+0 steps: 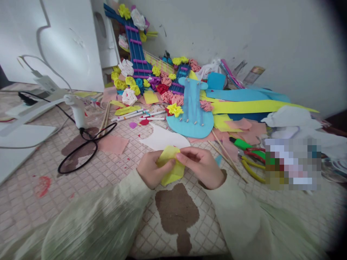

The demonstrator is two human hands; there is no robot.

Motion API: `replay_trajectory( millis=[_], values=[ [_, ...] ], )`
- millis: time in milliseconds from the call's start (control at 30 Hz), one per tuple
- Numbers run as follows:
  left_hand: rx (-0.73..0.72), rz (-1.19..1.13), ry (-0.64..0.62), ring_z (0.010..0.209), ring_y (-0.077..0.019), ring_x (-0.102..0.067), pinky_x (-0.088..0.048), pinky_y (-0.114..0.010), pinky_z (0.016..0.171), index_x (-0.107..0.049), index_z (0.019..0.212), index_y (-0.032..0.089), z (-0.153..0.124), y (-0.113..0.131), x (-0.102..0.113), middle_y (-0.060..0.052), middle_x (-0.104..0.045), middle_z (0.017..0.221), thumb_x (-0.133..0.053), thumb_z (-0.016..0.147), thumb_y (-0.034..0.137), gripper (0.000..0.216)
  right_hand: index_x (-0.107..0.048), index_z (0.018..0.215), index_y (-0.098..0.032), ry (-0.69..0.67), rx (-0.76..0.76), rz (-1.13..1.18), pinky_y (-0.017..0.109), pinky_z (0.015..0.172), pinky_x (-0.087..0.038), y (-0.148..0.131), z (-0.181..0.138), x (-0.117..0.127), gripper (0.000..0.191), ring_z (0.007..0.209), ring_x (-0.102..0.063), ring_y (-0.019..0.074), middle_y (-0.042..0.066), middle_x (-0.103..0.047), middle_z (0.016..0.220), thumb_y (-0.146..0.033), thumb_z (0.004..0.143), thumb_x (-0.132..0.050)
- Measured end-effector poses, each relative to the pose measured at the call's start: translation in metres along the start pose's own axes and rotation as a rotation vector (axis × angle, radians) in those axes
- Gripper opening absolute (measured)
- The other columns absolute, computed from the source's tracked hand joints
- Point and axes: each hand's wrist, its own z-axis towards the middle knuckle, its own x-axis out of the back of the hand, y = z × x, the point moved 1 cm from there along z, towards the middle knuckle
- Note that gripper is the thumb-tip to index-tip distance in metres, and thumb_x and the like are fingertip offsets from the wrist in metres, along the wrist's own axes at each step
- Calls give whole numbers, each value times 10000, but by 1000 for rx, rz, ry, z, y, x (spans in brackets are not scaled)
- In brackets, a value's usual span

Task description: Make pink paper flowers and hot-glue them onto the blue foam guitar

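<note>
A sheet of yellow paper point(170, 177), thin and creased, is held up between my two hands just above the table. My left hand point(153, 168) pinches its left side, thumb lying across the front. On the right, my right hand point(206, 164) grips the upper right edge between thumb and curled fingers. Behind the hands lies a white paper cutout point(165, 139) with a curved outline. Beyond it rests a light-blue lyre shape point(197, 124) with strings and small pegs, a yellow paper flower point(175, 109) at its left.
Dark-blue paper guitar point(137, 54) and crumpled paper flowers point(130, 96) crowd the wall. A black cable point(92, 159) loops at left. Wooden sticks point(230, 160), yellow-handled scissors point(251, 169) and a green-handled tool point(241, 143) lie right. Salmon paper point(114, 144) sits left of the hands.
</note>
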Motion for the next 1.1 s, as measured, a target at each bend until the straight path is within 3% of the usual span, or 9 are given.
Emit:
replay_trajectory(
  millis=[367,667,800,900,1100],
  values=[
    [64,-128,39,487,-106,-476,-381,-190,415,-594,649,103,2,1,2,-12,-550,548,-531,669,367,272,-666,690,-152,-57,-11,-12,274,599,-478,-1,0,0,198,628,-584,140,37,-667,686,-346,661,-637],
    [86,-193,-28,489,-114,-484,-385,-211,448,-585,652,108,1,-4,-1,-6,-543,538,-525,685,406,306,-661,685,-162,-42,-30,50,259,591,-466,-3,0,0,200,631,-572,131,21,-655,676,-355,634,-658],
    [5,-149,58,505,-100,-462,-356,-196,455,-566,642,117,1,-1,0,14,-499,532,-514,710,414,309,-665,668,-156,-47,-66,58,260,588,-452,-2,2,1,202,607,-555,123,15,-647,658,-352,616,-670],
    [-53,-314,152,568,-96,-495,-390,-189,490,-526,782,142,3,-1,1,10,-528,670,-558,700,356,232,-669,674,-160,-55,-122,88,251,565,-434,0,1,1,197,584,-538,111,9,-639,649,-350,625,-662],
    [-170,-395,122,633,-94,-526,-435,-196,551,-512,812,153,2,-4,0,-18,-542,785,-551,724,226,121,-670,669,-163,-55,-165,152,250,574,-424,0,1,1,190,584,-531,105,3,-632,640,-341,603,-676]
  ],
)
